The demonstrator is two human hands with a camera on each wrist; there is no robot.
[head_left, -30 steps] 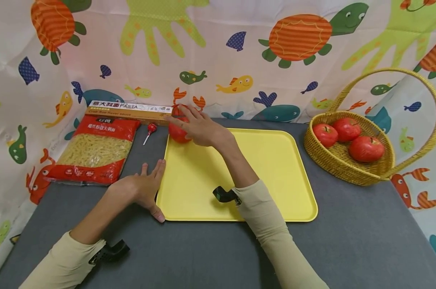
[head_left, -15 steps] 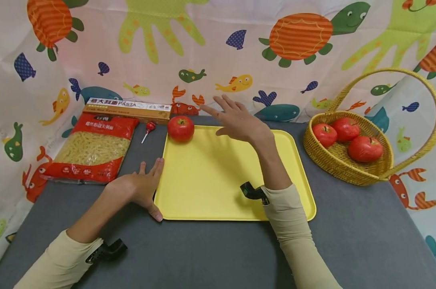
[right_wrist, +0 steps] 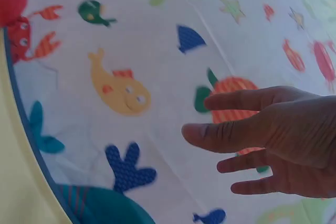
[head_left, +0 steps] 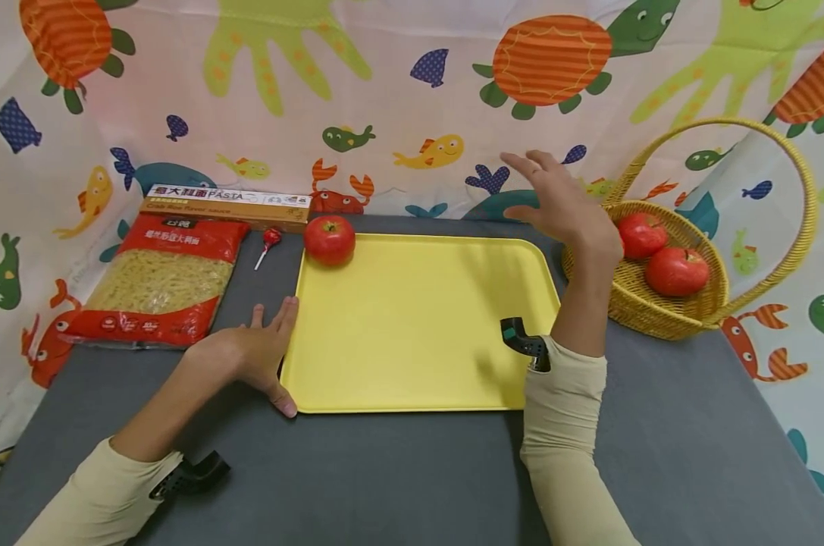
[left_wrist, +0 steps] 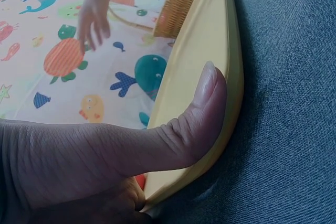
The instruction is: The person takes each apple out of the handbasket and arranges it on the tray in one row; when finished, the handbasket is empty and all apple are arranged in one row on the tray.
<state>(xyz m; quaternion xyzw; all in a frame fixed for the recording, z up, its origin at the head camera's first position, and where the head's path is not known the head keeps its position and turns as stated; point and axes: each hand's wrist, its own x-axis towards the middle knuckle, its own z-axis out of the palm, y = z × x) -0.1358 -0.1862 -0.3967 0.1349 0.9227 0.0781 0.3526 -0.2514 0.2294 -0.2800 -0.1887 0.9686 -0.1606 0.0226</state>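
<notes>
My left hand rests at the left edge of a yellow tray, its thumb along the front left corner. In the left wrist view the thumb lies against the tray's rim. A red apple sits on the tray's back left corner. Over the back right of the tray, my right hand hangs in the air with fingers spread and nothing in it. It is close to a woven yellow basket and overlaps its left side. Two red apples show inside the basket.
Left of the tray lie a red bag of pasta, a long pasta box and a red lollipop. A cloth printed with sea animals hangs behind the grey tabletop. The basket's tall handle arches up.
My right hand has let go of the apple at the tray's back left corner and moved right to the basket, hiding one apple there. The left hand stays at the tray's edge.
</notes>
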